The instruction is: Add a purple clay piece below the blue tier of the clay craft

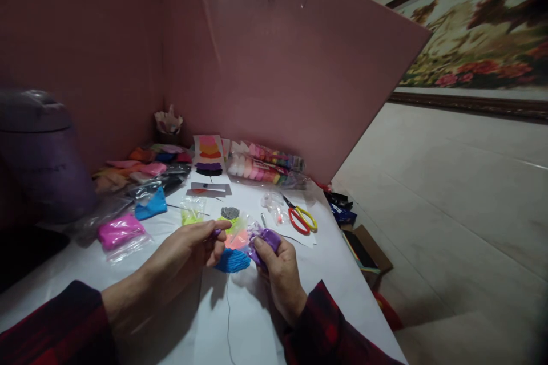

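Over the middle of the white-covered table [342, 296], the left hand [190, 248] holds its thumb and index finger close together, with a small purple clay piece [216, 234] at the fingertips; the exact grip is partly hidden. The right hand [280, 271] is closed on a purple clay packet [270, 238], its thumb pressed across the front. The two hands are apart, with the packet to the right of the clay piece. Containers: a clear bag holding magenta clay [121, 232] lies left of the left hand, with a blue clay packet [152, 205] just beyond it; a clear bag of yellow-green clay [192, 214] lies beyond the left hand. At the rear, transparent packs of multicoloured clay [265, 165] lie near a colour-striped sheet [209, 154]. Between the hands, a textured blue clay shape [233, 261] adjoins an orange-pink one [237, 239]; a speckled grey oval [230, 213] lies farther back. A thin dark line [228, 308] extends from the blue shape toward the near edge. Scissors with red and yellow handles [302, 220] lie to the right. The left hand partly obstructs the view of the yellow-green clay. A purple lidded tumbler [43, 171] stands at far left.
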Demonstrator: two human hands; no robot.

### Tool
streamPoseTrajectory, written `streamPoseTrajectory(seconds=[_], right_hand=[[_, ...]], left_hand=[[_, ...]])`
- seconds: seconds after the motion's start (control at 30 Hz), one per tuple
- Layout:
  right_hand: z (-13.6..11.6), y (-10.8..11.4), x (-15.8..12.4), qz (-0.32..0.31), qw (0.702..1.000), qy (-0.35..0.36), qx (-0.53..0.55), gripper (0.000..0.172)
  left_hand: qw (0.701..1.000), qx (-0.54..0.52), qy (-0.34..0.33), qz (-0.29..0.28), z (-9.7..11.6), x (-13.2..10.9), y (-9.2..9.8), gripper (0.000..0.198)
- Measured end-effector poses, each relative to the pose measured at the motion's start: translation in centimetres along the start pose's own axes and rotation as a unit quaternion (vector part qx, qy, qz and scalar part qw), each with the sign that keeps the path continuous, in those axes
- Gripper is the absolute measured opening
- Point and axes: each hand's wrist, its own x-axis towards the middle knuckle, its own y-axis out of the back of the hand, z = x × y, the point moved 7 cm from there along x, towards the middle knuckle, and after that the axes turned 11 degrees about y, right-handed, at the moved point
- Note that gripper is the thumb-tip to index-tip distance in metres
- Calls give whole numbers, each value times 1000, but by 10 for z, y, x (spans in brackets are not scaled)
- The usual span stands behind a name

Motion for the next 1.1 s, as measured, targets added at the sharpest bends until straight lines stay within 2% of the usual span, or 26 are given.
streamPoseTrajectory(seconds=[0.1, 0.2, 0.33, 0.4, 0.47, 0.53, 0.6, 0.7, 0.83, 0.93, 1.03, 1.1], right_hand=[[1, 0, -1, 20, 999, -36, 34, 36], [1, -2, -4, 54, 991, -75, 101, 37], [-1, -12, -7, 64, 964, -116, 232, 24], [2, -17, -10, 69, 944, -157, 282, 23], [4, -21, -13, 70, 927, -183, 319, 25], [4, -26, -15, 53, 919, -188, 343, 29], [3, -31, -17, 26, 919, -186, 346, 32], [2, -38, -21, -2, 923, -181, 339, 31], [-3, -46, -25, -31, 915, -183, 358, 28], [-6, -50, -27, -47, 911, -193, 363, 25], [-7, -54, -31, -80, 916, -214, 329, 30], [-7, -56, -33, -103, 920, -221, 306, 37]], left_hand=[[1000, 19, 2, -9, -1, 1, 0, 13], [998, 58, -4, 9, 0, 1, 3, 14], [978, 185, -87, 32, 9, -6, -1, 11], [951, 263, -158, 40, 13, -12, -6, 11], [911, 331, -246, 24, 16, -21, -15, 9], [862, 387, -328, -7, 13, -29, -25, 15], [818, 437, -374, -17, 7, -33, -32, 19], [784, 489, -381, 3, -2, -30, -34, 21], [770, 524, -361, 38, -4, -22, -29, 24], [759, 533, -369, 55, -3, -22, -26, 16], [758, 531, -373, 66, -1, -23, -24, 11], [771, 523, -356, 74, 2, -22, -22, 10]])
